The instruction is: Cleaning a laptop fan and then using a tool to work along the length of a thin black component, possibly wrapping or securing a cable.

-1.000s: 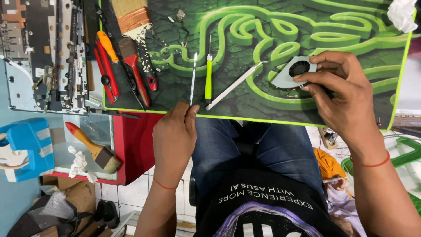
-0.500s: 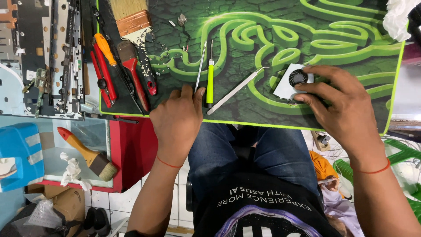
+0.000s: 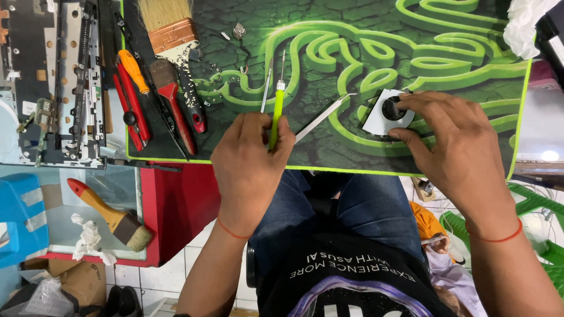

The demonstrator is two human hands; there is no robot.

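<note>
Left hand at the near edge of the green mat, grip closed around the green screwdriver, shaft pointing away from the body. Just left of it a thin metal tool, lying flat, not held as far as can be told. Just right, tweezers lying slanted on the mat, tip toward the fan. Right hand over the small square fan, fingertips pinched lightly on its dark round hub, fan flat on the mat. At the mat's left edge, red pliers, an orange-handled tool and a red-handled tool, side by side. Wide paintbrush at the far left corner of the mat. Left of the mat on the tabletop, a dismantled laptop frame. Lower down, a second brush with a red-tipped wooden handle beside crumpled tissue. White cloth at the far right corner.
</note>
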